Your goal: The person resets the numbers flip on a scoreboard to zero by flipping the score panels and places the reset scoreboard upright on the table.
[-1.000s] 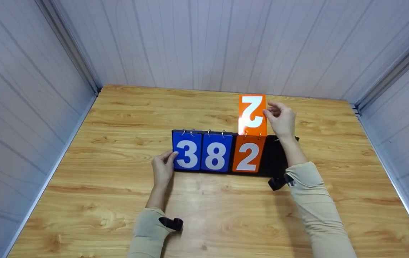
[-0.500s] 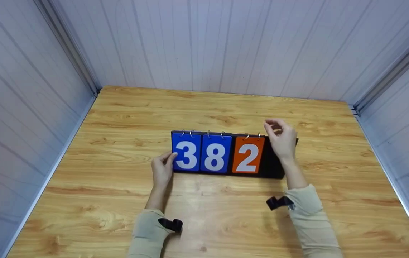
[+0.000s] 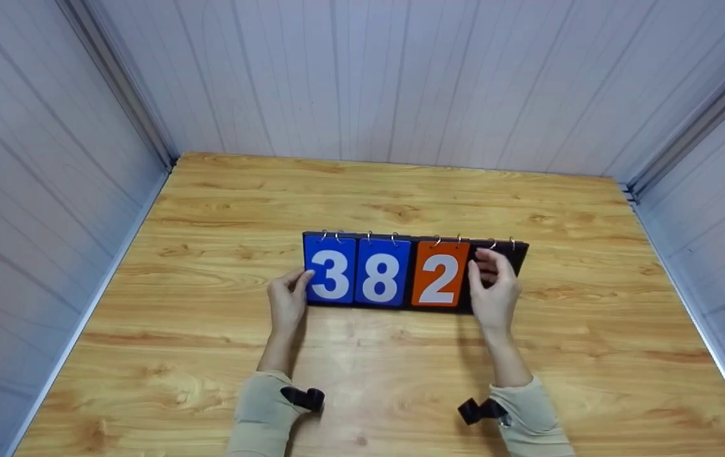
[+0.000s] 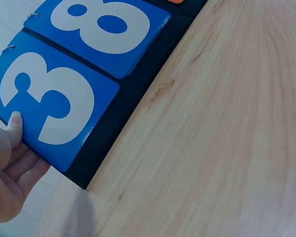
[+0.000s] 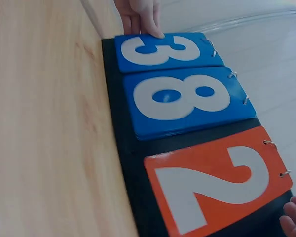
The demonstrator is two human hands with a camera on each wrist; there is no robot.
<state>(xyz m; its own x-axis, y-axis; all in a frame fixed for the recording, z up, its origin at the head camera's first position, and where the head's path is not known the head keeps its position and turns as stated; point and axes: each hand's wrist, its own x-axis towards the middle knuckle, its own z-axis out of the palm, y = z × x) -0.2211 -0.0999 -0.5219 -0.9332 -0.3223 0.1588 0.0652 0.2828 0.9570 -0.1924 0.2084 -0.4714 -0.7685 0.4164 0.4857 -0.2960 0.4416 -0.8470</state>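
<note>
A black flip scoreboard (image 4: pixel 123 98) stands tilted back on the table. It carries a blue 3 card (image 3: pixel 329 270), a blue 8 card (image 3: pixel 381 273) and an orange 2 card (image 3: pixel 440 274), all on metal rings. My left hand (image 3: pixel 287 301) holds its left end, thumb on the blue 3 card and fingers behind. Over the bare black panel at the right end is my right hand (image 3: pixel 494 293), fingers loosely bent with nothing between them, beside the orange card's edge. Only its fingertips show at the edge of the right wrist view.
The wood-grain table (image 3: pixel 375 387) reaches back to a pale panelled wall (image 3: pixel 362 82). More panels close off the left and right sides. A dark wrist mount (image 3: pixel 304 398) sits on the left sleeve, another wrist mount (image 3: pixel 482 411) on the right.
My right hand has let go of an upside-down orange 2 card, which has dropped behind the scoreboard out of sight. It has since come down in front of the black panel. The left hand stays put.
</note>
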